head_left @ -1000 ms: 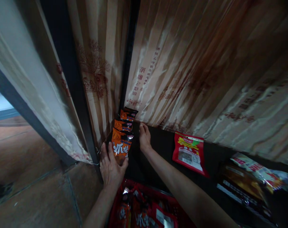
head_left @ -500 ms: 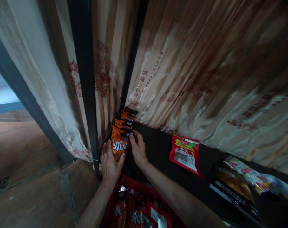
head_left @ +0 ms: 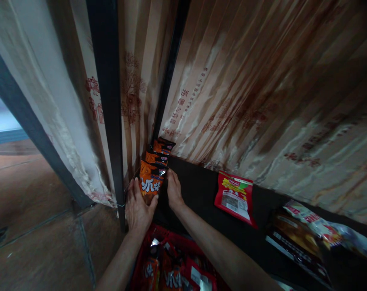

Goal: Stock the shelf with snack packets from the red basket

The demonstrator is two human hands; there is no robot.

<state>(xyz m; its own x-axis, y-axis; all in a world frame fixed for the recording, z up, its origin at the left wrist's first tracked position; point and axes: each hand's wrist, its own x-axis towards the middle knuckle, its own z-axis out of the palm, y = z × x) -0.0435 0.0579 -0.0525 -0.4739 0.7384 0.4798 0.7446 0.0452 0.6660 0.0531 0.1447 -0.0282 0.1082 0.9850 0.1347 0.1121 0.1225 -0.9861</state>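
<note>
I count at least three orange-and-black snack packets standing one behind another in the back left corner of the black shelf; overlap may hide more. One red snack pouch lies near the back edge. Farther right along that edge there's one dark brown package and at least one light multicoloured packet, possibly two. One red crate sits by the front edge, holding at least two more orange packets and one red pack; its full count is hidden.
</note>
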